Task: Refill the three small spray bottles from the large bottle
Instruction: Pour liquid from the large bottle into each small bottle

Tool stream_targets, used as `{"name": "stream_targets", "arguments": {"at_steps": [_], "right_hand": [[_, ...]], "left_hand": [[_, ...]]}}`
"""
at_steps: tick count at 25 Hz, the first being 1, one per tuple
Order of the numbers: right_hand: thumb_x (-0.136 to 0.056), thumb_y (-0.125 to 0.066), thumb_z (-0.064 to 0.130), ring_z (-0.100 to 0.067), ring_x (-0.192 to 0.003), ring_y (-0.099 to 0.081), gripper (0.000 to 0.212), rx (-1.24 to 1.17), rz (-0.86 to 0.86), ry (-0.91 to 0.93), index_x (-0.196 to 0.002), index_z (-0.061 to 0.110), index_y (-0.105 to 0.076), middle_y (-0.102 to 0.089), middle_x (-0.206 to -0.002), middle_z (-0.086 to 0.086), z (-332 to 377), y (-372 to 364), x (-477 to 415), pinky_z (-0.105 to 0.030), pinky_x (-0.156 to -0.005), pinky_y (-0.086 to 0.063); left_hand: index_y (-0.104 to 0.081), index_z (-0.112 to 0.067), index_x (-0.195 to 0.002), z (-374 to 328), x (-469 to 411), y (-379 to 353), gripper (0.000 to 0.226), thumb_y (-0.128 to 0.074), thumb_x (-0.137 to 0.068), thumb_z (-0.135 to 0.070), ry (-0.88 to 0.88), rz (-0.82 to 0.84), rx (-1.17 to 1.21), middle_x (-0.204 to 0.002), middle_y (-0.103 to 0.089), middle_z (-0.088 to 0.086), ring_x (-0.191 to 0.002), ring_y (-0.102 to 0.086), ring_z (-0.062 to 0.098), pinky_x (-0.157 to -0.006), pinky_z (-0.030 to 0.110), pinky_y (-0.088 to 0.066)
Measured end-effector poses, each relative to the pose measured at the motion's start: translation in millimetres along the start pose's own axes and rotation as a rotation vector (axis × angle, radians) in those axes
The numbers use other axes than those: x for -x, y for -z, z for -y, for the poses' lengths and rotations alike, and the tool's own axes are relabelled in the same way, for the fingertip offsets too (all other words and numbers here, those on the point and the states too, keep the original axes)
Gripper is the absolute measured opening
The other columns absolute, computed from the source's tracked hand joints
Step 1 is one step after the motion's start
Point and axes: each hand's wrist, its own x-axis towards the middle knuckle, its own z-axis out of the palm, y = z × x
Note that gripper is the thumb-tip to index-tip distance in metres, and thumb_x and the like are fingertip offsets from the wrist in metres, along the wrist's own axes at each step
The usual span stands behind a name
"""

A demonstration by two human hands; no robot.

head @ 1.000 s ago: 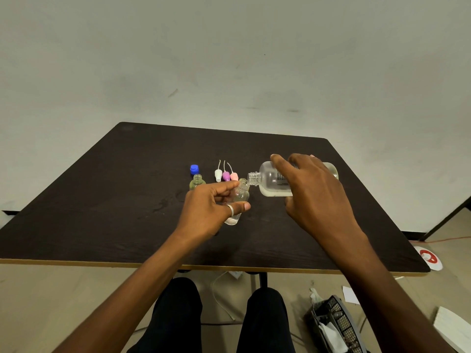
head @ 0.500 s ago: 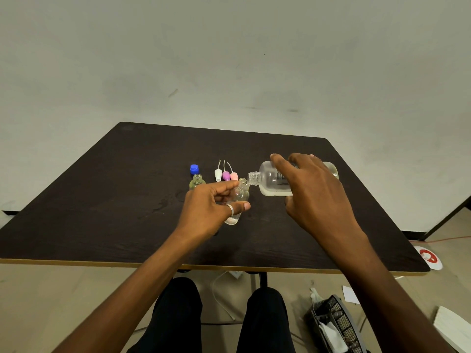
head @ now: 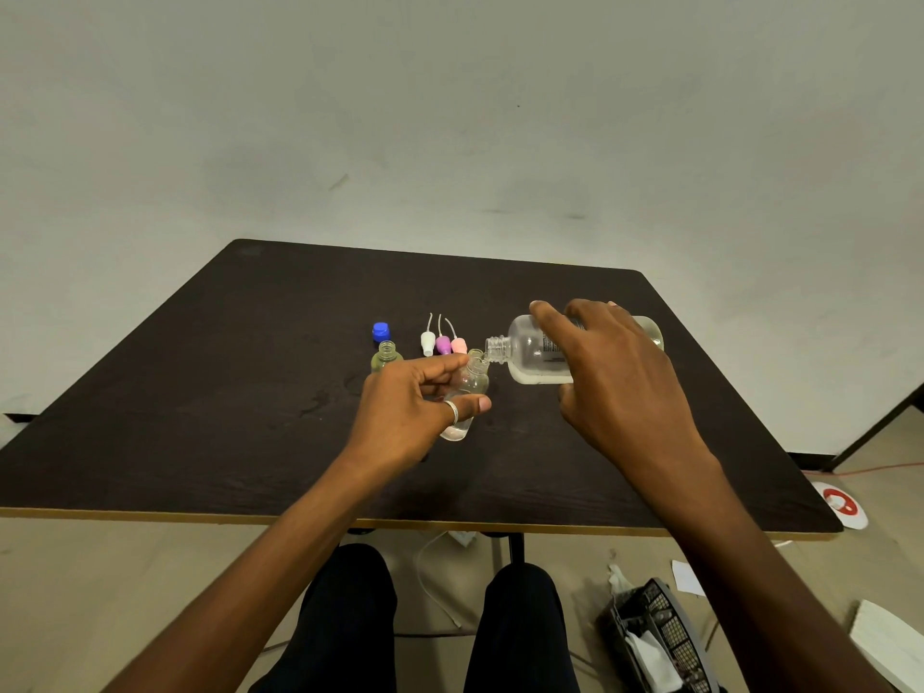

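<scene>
On the table (head: 200, 417), at eleven o'clock from my left hand (head: 405, 417), a blue cap (head: 380, 331) sits just behind an open green bottle (head: 386, 356); at twelve o'clock three spray heads (head: 442, 344) lie side by side; the third small bottle I cannot see. My left hand is curled round a clear bottle (head: 467, 387), its neck tilted toward one o'clock. At three o'clock my right hand (head: 615, 387) is wrapped over the big bottle (head: 535, 355), held nearly flat, mouth at the small neck; whether liquid runs I cannot tell. I judge the big one part full, so its weight will shift as it tips; smooth plastic, likely slippery when wet, best gripped mid-body; the small one looks light and tippy, best held low, neck left free.
</scene>
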Motion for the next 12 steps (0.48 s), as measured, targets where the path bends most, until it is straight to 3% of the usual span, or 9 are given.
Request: {"name": "stream_targets", "arguments": {"at_steps": [3,12], "right_hand": [[-0.074,-0.079,0.014,-0.031,-0.127,-0.047,0.083,0.008,0.003,0.000,-0.145,0.026,-0.038,-0.052,-0.136,-0.010,0.4,0.0,0.0,-0.045,-0.098,-0.047],[-0.074,-0.079,0.013,-0.032,-0.126,-0.048,0.082,0.008,0.000,-0.003,-0.145,0.025,-0.040,-0.053,-0.135,-0.011,0.7,0.0,-0.2,-0.047,-0.095,-0.048]], "left_hand": [[-0.067,-0.019,-0.126,0.6,-0.1,0.1,0.059,-0.086,-0.070,-0.024,-0.003,0.008,-0.005,-0.109,-0.075,-0.007,-0.096,-0.068,-0.007,-0.091,0.014,-0.052],[-0.067,-0.017,-0.126,1.3,0.2,-0.2,0.059,-0.086,-0.071,-0.023,-0.013,0.003,-0.009,-0.110,-0.074,-0.008,-0.095,-0.066,-0.010,-0.084,0.005,-0.049]]}}
